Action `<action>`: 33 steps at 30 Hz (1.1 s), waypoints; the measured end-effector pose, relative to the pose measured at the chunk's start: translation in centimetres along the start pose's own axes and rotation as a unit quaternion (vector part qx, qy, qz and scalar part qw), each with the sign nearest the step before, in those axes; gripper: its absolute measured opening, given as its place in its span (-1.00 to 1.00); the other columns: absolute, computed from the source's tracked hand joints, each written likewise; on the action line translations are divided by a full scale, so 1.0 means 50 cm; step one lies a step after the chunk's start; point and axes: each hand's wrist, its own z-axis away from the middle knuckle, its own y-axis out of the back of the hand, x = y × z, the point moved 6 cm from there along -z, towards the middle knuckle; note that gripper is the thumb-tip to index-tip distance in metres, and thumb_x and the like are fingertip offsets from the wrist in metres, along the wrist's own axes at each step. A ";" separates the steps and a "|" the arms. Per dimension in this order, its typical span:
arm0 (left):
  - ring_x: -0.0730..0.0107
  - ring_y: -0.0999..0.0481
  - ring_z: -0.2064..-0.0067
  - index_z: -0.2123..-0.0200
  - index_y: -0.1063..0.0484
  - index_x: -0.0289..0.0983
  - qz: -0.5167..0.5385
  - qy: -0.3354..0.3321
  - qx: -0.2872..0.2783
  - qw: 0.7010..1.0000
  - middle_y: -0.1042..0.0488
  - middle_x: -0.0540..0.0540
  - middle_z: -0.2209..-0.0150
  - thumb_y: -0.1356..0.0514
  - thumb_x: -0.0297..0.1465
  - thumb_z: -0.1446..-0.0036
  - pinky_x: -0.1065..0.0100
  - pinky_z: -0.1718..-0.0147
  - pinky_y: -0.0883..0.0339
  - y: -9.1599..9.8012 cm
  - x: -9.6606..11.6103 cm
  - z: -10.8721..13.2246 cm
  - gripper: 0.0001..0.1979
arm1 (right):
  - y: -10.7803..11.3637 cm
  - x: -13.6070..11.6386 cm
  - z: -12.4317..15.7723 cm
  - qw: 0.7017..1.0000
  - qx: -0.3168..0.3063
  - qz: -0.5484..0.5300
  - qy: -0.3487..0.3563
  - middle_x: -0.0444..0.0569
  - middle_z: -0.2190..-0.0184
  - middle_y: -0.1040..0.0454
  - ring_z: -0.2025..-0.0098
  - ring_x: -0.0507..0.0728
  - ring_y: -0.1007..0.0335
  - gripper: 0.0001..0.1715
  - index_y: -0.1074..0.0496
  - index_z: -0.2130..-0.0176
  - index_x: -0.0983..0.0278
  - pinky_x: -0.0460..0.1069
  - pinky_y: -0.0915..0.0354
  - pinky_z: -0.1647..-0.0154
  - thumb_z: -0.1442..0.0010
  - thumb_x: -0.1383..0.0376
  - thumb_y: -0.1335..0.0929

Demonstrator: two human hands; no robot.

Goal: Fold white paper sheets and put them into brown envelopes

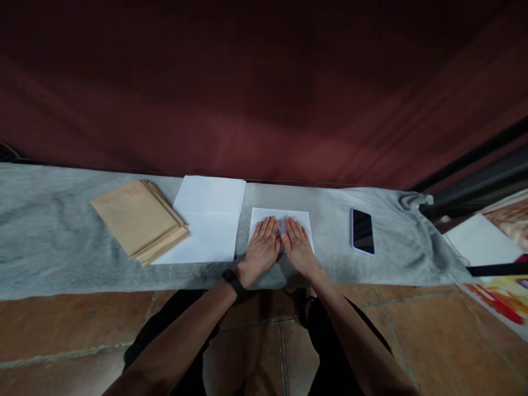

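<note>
The white sheet [281, 213] left of the phone [362, 231] is pressed under the left hand [262, 248] and right hand [300, 248], fingers open and flat; even pressure is probably best.

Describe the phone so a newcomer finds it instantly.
A long grey felt cloth spans the view. Right of the small white sheet under the left hand and right hand lies a black-screened, lilac-edged phone. Its neighbours are all paper.

left hand [260, 248] and right hand [300, 248] are covering the near half of the small white sheet [280, 213]. brown envelopes [136, 220] are hiding the near-left corner of the large white sheets [210, 214]; their red print is blurring out.
</note>
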 end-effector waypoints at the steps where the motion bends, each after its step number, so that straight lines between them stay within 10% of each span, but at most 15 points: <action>1: 0.17 0.07 -0.48 -0.42 -0.01 -0.44 -0.002 0.001 -0.002 1.000 -0.09 -0.31 -0.43 0.16 -0.40 -0.36 0.00 -0.42 0.08 -0.005 0.000 -0.007 -0.40 | -0.005 -0.005 -0.004 1.000 -0.004 0.001 0.000 0.11 -0.46 -0.03 -0.50 0.20 0.13 -0.31 -0.06 -0.43 0.35 0.22 0.07 -0.46 -0.50 0.11 0.03; 26: 0.08 0.00 -0.47 -0.38 -0.10 -0.55 -0.054 0.109 0.006 0.993 -0.07 -0.35 -0.43 0.15 -0.30 -0.38 0.03 -0.42 0.10 0.007 -0.091 -0.030 -0.38 | 0.009 0.095 -0.015 0.990 0.080 0.088 -0.081 0.28 -0.40 -0.13 -0.43 0.33 -0.05 -0.29 -0.10 -0.40 0.49 0.28 0.05 -0.42 -0.49 0.09 -0.07; 33: 0.13 0.00 -0.47 -0.38 -0.10 -0.52 -0.040 0.050 0.012 0.998 -0.14 -0.35 -0.41 0.17 -0.34 -0.39 0.02 -0.42 0.09 0.011 -0.041 -0.038 -0.41 | 0.019 0.049 -0.037 0.997 0.051 0.030 -0.055 0.19 -0.41 -0.13 -0.46 0.26 0.01 -0.31 -0.15 -0.39 0.41 0.24 0.03 -0.43 -0.51 0.11 0.01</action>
